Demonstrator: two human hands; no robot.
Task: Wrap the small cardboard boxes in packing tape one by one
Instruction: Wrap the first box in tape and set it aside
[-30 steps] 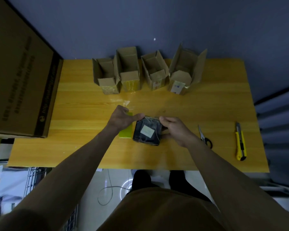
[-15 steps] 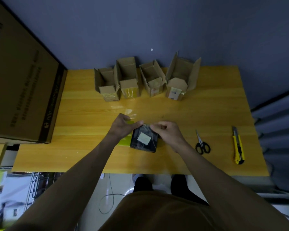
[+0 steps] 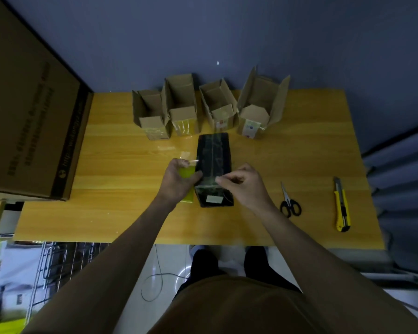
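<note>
**Dark box held upright between both hands, tape stretched over its near end**

Dark box, tall and glossy, stands on the wooden table between my two hands; a pale label shows on its near lower face. My left hand curls against the box's left side, and a yellow-green roll of packing tape sits under its fingers, partly hidden by the palm. A clear strip of tape runs from that hand across the box's near edge. My right hand pinches the free end of this strip between thumb and forefinger, just right of the box.

Beyond both hands, four small open cardboard boxes stand in a row along the far table edge, flaps up; the dark box's top nearly reaches them. To the right of my right hand lie black-handled scissors, and farther right a yellow utility knife, both well apart from the box. Far left of my left hand, a large brown carton overhangs the table's left end. A scrap of clear tape lies on the wood just beyond my left hand.
</note>
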